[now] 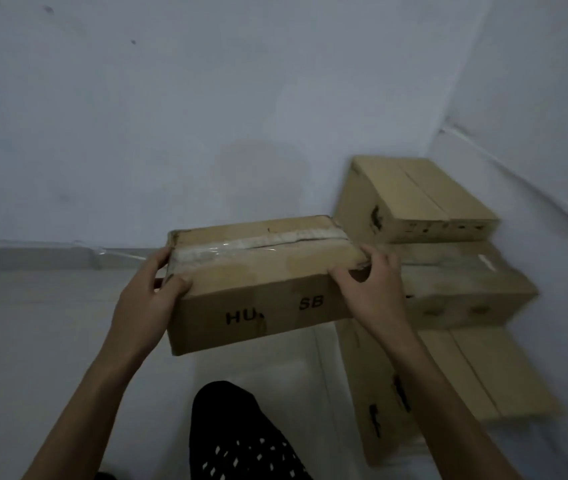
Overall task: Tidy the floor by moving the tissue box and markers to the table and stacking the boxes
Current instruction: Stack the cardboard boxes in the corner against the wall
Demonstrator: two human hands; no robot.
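Observation:
I hold a taped cardboard box (258, 289) with black letters on its near side, lifted above the floor. My left hand (151, 292) grips its left end, thumb on top. At the box's right top edge my right hand (365, 289) curls its fingers over the corner. To the right, in the room's corner, stands a stack of three cardboard boxes: the top one (414, 199), a middle one (466, 289) and the bottom one (449, 382). The held box sits left of the stack, about level with its middle box. No tissue box or markers are in view.
Pale walls (206, 116) meet at a corner behind the stack. The light tiled floor (33, 323) spreads to the left and under the held box. My knee in dark dotted fabric (241, 438) is at the bottom centre.

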